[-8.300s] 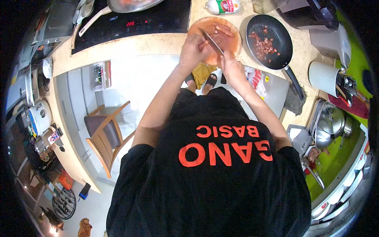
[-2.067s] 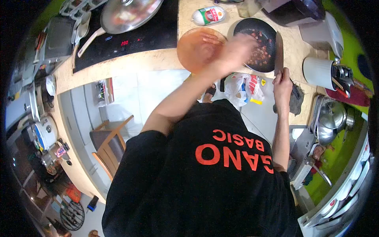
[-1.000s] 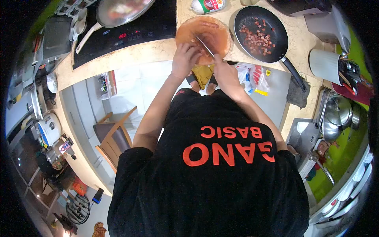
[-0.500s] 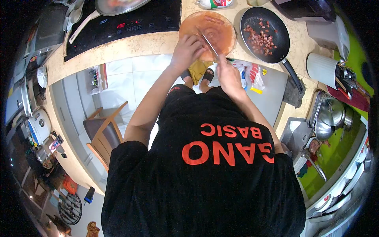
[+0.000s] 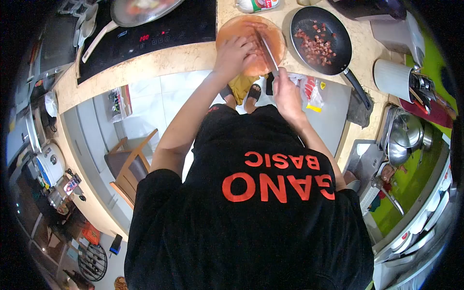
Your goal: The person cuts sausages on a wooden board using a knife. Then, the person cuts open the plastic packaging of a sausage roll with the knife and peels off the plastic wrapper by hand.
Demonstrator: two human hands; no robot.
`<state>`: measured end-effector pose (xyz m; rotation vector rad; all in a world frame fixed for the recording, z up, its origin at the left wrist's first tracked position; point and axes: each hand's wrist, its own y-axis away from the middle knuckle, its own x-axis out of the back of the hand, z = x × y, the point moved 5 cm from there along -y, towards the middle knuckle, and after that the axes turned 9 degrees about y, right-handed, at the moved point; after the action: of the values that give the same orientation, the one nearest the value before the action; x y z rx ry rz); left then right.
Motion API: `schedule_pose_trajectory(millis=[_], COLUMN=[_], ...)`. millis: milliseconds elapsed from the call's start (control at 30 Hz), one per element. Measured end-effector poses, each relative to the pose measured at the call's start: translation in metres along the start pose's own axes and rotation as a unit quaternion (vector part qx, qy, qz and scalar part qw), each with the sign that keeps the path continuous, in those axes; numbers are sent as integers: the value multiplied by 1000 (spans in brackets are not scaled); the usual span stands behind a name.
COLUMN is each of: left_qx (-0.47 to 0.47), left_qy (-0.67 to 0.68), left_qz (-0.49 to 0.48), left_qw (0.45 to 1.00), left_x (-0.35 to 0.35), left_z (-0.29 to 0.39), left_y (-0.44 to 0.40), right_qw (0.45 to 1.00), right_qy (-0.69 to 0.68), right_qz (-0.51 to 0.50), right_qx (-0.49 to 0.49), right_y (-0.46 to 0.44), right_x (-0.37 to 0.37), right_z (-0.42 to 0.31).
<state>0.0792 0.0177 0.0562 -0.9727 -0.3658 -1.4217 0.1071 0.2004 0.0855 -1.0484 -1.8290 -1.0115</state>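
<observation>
My right hand (image 5: 286,92) is wrapped round the handle of a knife (image 5: 267,50), whose blade lies slantwise over a round orange-brown cutting board (image 5: 274,36). My left hand (image 5: 234,57) rests on the board's left part, left of the blade, its fingers apart and pointing forward. Reddish sausage (image 5: 256,25) shows dimly at the board's far side, near the knife tip and my left fingers. Right of the board, a black frying pan (image 5: 340,41) holds diced reddish pieces (image 5: 316,46). Whether anything lies under my left fingers is hidden.
A lidded pan (image 5: 145,10) sits on the black cooktop (image 5: 183,31) at the left. Beyond the board lies a white-and-green package (image 5: 257,5). A grey cloth (image 5: 358,110) hangs at the counter edge, below a white utensil holder (image 5: 392,79). A chair (image 5: 129,166) stands lower left.
Since half a second ago, the knife has moved slightly right and its tip forward on the board. My left hand has shifted forward and its fingers lie flatter. Earlier it was over the frying pan.
</observation>
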Motion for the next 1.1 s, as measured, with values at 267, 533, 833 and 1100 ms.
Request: schedule_pose_trajectory(millis=[267,533,833,1100], left_qx=[26,45,41,121], left_qy=[60,58,85,170], left_qz=[-1,-24,-38,-32], left_qw=[998,997,995,977], left_x=[-10,-14,-17,-14], left_z=[9,7,5,14], left_y=[0,1,-3,-13], right_qw=[998,992,994,998], right_qy=[63,109,76,27], right_qz=[11,36,28,52], right_qx=[28,61,76,28], right_y=[-3,8,-21,3], right_x=[-7,6,-13,5], right_z=[7,11,19,44])
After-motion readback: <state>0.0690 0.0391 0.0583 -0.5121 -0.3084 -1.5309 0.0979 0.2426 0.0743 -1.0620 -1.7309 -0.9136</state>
